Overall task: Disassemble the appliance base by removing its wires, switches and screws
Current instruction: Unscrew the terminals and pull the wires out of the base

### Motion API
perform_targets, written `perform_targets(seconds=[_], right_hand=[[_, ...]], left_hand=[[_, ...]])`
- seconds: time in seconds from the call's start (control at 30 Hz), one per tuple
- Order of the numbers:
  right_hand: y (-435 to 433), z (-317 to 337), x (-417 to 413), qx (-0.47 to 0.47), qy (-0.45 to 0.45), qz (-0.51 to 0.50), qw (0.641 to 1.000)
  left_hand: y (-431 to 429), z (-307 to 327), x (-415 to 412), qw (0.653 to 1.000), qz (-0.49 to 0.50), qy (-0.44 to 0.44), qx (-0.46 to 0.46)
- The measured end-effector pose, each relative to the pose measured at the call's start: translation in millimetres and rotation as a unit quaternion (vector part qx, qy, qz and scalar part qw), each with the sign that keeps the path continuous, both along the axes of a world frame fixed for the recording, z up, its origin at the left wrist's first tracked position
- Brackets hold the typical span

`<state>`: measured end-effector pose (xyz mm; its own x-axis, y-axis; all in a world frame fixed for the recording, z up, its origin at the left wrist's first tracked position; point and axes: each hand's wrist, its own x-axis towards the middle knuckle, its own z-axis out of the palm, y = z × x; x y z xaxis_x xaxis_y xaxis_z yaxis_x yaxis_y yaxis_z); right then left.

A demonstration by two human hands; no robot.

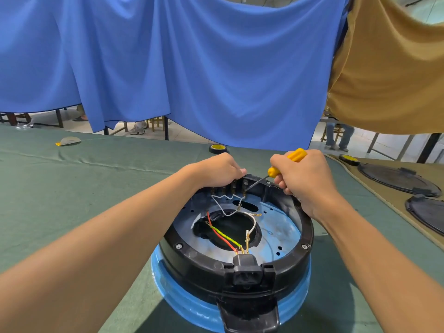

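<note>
The appliance base [283,258], a black ring on a blue body, lies upside down on the green cloth in front of me. My left hand [216,170] grips the far rim over the switch block [236,185]. My right hand [305,179] holds a yellow-handled screwdriver [286,162], its shaft slanting down-left with the tip at the switch terminals. White wires [227,207] run from the switches into the middle opening. Red and yellow-green wires [222,236] lead to the black power socket [246,272] at the near rim. Screws [179,246] sit in the black ring.
Two rolls of black tape [218,148] [348,159] lie at the table's far edge. Two black round covers [398,179] rest on a tan cloth at the right. A small pale object [69,141] lies far left. Blue and tan sheets hang behind the table.
</note>
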<state>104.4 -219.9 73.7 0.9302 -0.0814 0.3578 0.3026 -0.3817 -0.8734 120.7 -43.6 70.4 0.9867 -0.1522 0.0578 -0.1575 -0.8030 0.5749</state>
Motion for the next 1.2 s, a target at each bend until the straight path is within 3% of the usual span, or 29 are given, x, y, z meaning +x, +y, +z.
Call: perform_targets(seconds=[0.27, 0.53, 0.73, 0.97, 1.2], right_hand=[[18, 19, 34, 0.019, 0.087, 0.005, 0.996], [19, 17, 39, 0.037, 0.091, 0.002, 0.995], [-5, -6, 13, 0.101, 0.035, 0.023, 0.994], [-11, -14, 1, 0.011, -0.04, 0.012, 0.999], [-2, 2, 21, 0.084, 0.07, 0.036, 0.993]], left_hand=[[-2, 0, -3, 1.0, 0.015, 0.008, 0.007], [-3, 1, -5, 1.0, 0.014, 0.0, 0.004], [-2, 0, -4, 1.0, 0.009, -0.002, 0.004], [-2, 0, -3, 1.0, 0.012, -0.001, 0.007], [-3, 0, -5, 1.0, 0.012, -0.002, 0.008]])
